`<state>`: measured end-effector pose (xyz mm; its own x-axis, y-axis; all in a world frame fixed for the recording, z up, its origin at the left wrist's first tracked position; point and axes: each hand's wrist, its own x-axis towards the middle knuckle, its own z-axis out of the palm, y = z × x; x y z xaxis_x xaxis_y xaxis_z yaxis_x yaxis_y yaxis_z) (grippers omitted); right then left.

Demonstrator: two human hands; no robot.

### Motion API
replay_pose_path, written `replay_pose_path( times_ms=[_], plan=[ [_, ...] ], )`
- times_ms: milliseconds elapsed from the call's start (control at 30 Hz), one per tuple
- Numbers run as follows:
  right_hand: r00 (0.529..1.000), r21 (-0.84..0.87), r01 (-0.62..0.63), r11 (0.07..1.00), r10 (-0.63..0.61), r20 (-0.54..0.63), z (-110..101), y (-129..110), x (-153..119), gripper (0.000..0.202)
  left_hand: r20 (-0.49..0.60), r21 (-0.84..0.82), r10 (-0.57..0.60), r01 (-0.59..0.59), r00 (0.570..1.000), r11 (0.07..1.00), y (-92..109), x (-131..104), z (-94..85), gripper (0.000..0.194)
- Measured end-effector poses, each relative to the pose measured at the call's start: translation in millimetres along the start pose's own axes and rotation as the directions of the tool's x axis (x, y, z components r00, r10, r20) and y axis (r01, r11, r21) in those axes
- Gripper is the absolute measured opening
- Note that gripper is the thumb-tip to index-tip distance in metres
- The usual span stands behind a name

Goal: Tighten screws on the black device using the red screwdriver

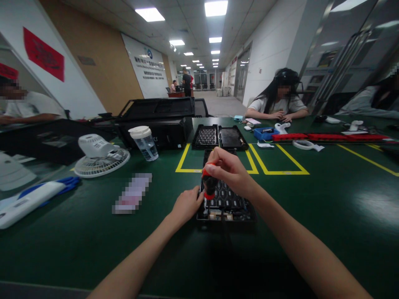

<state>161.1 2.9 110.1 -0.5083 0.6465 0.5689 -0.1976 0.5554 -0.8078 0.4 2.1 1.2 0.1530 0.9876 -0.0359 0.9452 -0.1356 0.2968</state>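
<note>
A screwdriver [210,185] with a red and black handle stands nearly upright in my right hand [229,168], whose fingers are closed round the top of the handle. Its shaft points down to the near left part of an open black case [229,198]; I cannot make out exactly where the tip touches. Rows of dark, rounded cells fill the case, and small light-coloured parts show along its near edge. My left hand [186,203] grips the left side of the case, with its fingertips partly hidden by the rim.
Beyond the case lies another opened black case [205,136]. To the left are a phone [132,194], a lidded water cup [145,144] and a white fan [101,155]. A blue tray [263,133] and a tape roll [303,145] sit right. People sit across the table.
</note>
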Motion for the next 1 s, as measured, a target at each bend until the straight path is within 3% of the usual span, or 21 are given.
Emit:
replay_pose_path(
  times_ms=[400,667,1000],
  plan=[
    [0.998,-0.129,-0.016,0.991,0.008,-0.064,4,-6,-3,0.025,0.015,-0.011,-0.017,0.017,1.000,1.000,2,-1,-1.7,0.031],
    [0.991,-0.368,-0.015,0.930,-0.034,-0.128,6,-12,-6,0.024,0.011,-0.008,0.000,0.000,1.000,1.000,0,0,-0.1,0.030],
    [0.985,-0.414,-0.045,0.909,-0.029,-0.171,9,-12,-6,0.026,-0.009,-0.011,0.011,-0.011,1.000,1.000,-1,0,2.0,0.029]
  ],
)
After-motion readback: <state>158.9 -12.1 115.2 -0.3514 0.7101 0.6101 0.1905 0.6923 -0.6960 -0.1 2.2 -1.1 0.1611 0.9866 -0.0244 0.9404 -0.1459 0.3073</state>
